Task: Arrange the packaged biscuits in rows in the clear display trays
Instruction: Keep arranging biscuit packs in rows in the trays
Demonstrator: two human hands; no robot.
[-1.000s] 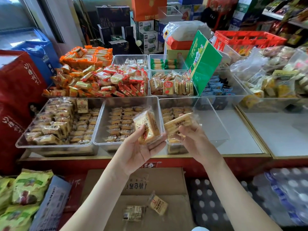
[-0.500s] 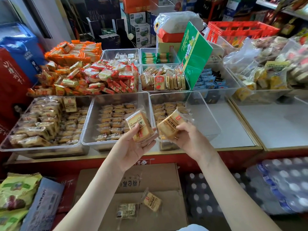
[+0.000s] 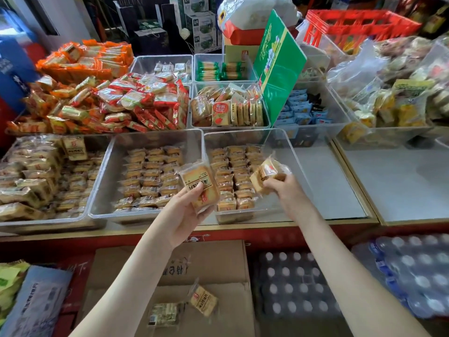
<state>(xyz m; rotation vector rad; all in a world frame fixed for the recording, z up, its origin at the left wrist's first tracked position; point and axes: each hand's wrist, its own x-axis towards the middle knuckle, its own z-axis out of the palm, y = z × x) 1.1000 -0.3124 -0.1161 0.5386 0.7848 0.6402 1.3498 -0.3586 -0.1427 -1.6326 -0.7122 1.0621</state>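
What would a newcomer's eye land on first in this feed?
The two hands at centre: the left hand holds a biscuit pack in front of the middle tray, and the right hand grips a second pack above the right tray, whose left side holds neat rows. Behind, a bright heap of red and orange snack packs fills the back left.

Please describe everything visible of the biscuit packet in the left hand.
The biscuit packet is clear plastic over tan square biscuits, with a yellow label, dark characters and a red mark. It is tilted, label facing the camera. The left hand grips its lower part, thumb on front, holding it up before the middle clear tray.
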